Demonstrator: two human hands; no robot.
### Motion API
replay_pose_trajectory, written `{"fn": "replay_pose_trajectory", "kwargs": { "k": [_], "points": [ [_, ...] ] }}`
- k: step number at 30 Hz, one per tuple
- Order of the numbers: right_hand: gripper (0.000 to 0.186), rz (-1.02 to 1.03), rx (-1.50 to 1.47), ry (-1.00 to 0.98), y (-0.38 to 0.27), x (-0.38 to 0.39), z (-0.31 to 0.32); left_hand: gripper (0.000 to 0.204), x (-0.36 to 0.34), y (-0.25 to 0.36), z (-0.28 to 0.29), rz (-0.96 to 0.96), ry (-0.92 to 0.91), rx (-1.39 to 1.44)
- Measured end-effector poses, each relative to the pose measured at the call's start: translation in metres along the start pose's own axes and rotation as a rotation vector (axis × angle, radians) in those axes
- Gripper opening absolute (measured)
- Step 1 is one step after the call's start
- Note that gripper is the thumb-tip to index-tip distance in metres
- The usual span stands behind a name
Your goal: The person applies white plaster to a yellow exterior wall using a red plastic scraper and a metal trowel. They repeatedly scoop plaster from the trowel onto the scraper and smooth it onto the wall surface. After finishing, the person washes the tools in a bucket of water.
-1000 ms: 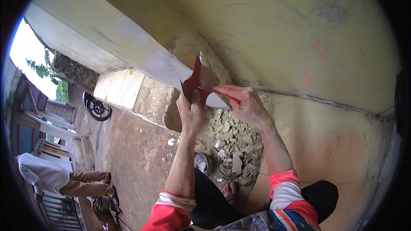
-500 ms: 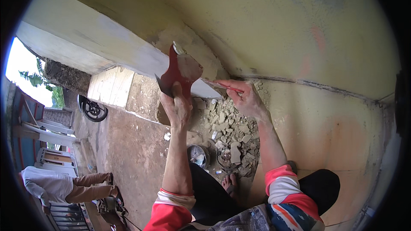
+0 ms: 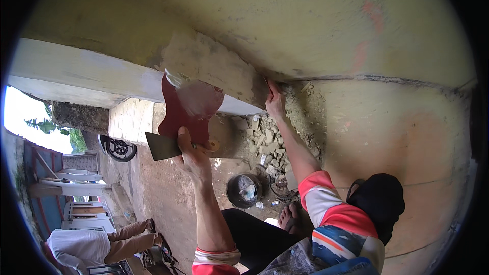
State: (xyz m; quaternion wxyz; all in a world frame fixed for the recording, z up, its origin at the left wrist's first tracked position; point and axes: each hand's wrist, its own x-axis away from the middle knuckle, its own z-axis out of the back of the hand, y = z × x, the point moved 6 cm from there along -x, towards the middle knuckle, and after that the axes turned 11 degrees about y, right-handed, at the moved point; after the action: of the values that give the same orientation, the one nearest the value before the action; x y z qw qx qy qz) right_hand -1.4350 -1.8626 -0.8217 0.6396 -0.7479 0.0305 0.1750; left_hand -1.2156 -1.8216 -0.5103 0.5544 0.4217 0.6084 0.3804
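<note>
My left hand (image 3: pixel 195 160) is closed on a red plastic board (image 3: pixel 183 114) with pale grey paste on its upper part, and also holds a wide metal scraper (image 3: pixel 161 146), its dark blade pointing left. My right hand (image 3: pixel 275 101) reaches up into the inside corner, closed on a small red tool (image 3: pixel 267 86), against the plastered strip (image 3: pixel 214 58) beside the yellow-green wall (image 3: pixel 316 30). The tool is largely hidden by my fingers and too small to make out fully.
A black bucket (image 3: pixel 237 191) stands beside broken rubble (image 3: pixel 270 145) near my sandalled foot. A pale orange wall section (image 3: pixel 392 137) is at the right. At the lower left a person (image 3: pixel 76 247) in a white top stands on the ground (image 3: pixel 158 188); a wheel (image 3: pixel 120 150) lies beyond.
My left hand has moved down and left with the board and scraper. My right hand has moved up, away from the board, into the wall corner with the red tool.
</note>
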Motion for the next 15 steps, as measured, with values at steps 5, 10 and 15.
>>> {"fn": "replay_pose_trajectory", "kwargs": {
  "k": [5, 10, 15],
  "points": [
    [0.062, 0.147, -0.043, -0.004, -0.033, 0.004, -0.027, 0.019, -0.007, -0.004, 0.024, -0.020, 0.031, -0.008],
    [0.049, -0.005, 0.117, -0.470, -0.015, -0.004, -0.014, 0.021, -0.006, -0.005, 0.032, 0.015, 0.031, -0.015],
    [0.042, -0.007, 0.038, -0.352, -0.004, -0.016, 0.011, 0.022, 0.000, -0.002, 0.001, 0.078, 0.022, 0.114]
  ]
}}
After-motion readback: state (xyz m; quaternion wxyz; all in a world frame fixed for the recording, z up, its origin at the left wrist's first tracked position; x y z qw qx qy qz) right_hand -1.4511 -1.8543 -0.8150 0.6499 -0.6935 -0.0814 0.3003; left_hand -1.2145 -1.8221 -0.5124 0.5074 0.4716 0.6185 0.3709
